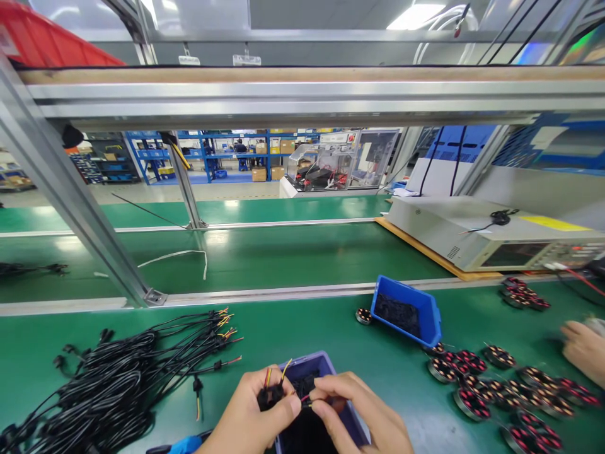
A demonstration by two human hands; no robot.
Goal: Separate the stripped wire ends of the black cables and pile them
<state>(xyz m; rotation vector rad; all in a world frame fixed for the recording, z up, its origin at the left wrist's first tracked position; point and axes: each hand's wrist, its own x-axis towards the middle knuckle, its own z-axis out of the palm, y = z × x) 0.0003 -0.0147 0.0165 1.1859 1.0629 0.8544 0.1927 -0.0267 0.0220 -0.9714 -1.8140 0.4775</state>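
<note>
My left hand (pixel 259 413) is closed around black cable ends (pixel 270 396) with yellow and red wire tips standing up. Pinched by the fingertips of my right hand (pixel 352 407) is a small dark piece with a thin wire, which meets the left fingertips. Both hands hover over a purple bin (pixel 326 362) of small black parts, partly hidden by them. To the left lies a heap of black cables (pixel 108 384) with stripped yellow and red ends. At the lower left, a blue-handled tool (pixel 186 445) shows beside my left wrist.
A blue bin (pixel 432 315) of black pieces stands beyond my right hand. Several copper-wound motor stators (pixel 501 388) cover the bench at right, near another person's hand (pixel 586 350). A grey instrument (pixel 472 233) sits behind them. A metal shelf frame (pixel 302 101) spans overhead.
</note>
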